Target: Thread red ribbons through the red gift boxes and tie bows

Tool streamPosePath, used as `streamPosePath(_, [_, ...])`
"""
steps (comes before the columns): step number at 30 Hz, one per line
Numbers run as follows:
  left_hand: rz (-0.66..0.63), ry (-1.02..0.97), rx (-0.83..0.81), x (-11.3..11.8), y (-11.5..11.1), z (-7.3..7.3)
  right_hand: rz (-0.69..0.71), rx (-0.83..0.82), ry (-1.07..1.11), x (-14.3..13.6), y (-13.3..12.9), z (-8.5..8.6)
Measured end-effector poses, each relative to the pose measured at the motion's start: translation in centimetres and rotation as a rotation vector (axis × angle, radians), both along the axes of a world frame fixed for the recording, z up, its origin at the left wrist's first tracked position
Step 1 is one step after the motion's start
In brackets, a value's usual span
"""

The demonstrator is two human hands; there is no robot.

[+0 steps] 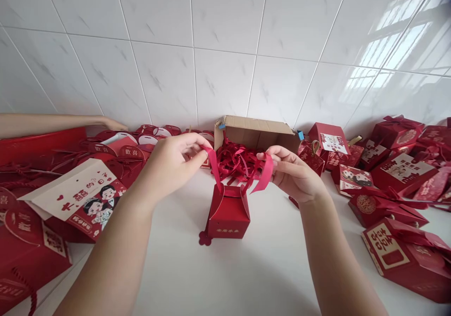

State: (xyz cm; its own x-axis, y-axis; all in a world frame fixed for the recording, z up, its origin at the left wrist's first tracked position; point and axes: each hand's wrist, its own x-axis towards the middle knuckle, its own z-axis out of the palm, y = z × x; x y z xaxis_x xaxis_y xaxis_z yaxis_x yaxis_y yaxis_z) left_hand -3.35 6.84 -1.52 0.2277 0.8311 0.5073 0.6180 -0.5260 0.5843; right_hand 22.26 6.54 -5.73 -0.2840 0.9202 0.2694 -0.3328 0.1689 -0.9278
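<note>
A small red gift box (230, 217) with gold lettering stands upright on the white table, its top folded together. A red ribbon (263, 175) runs through the top of the box, one end rising to each side. My left hand (176, 163) pinches the left end between thumb and fingers, above the box. On the other side my right hand (294, 170) pinches the right end, and its tip hangs down below the fingers. A dark red tag with rounded lobes (205, 238) lies against the lower left corner of the box.
Behind the box, an open cardboard carton (259, 124) spills loose red ribbons (237, 161). Red boxes with bows (405, 255) crowd the right side. More red boxes (31, 241) fill the left. Another person's arm (52, 120) reaches in at the far left over a red tub (42, 142).
</note>
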Motion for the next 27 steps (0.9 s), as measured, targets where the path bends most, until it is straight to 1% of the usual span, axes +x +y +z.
streamPosePath(4, [-0.054, -0.116, 0.022, 0.4, -0.5, 0.4, -0.044, 0.037, 0.006, -0.7, -0.4, 0.2])
streamPosePath(6, [-0.078, -0.199, 0.044, 0.7, -0.7, 0.4, -0.088, 0.062, 0.003, -1.0, -0.6, 0.4])
streamPosePath(9, [-0.083, -0.300, 0.116, 1.2, -0.8, 0.2, -0.223, 0.116, -0.032, -1.3, -0.8, 0.6])
streamPosePath(12, [-0.096, -0.322, 0.170, 1.5, -0.8, 0.0, -0.397, 0.163, -0.028, -1.7, -0.9, 0.7])
streamPosePath(14, [-0.114, -0.352, 0.178, 1.6, -0.8, -0.1, -0.468, 0.174, -0.002, -2.0, -1.1, 0.7])
streamPosePath(17, [-0.146, -0.431, 0.202, 1.7, -0.8, -0.1, -0.493, 0.187, 0.036, -2.2, -1.4, 1.0])
streamPosePath(20, [-0.148, -0.490, 0.276, 1.9, -1.1, -0.1, -0.489, 0.198, 0.065, -2.2, -1.8, 1.3])
streamPosePath(24, [-0.074, -0.456, 0.343, 1.9, -1.8, 0.1, -0.514, 0.209, 0.044, -2.1, -2.1, 1.6])
streamPosePath(27, [-0.071, -0.447, 0.406, 1.9, -2.2, 0.2, -0.548, 0.240, 0.006, -2.1, -2.2, 1.7])
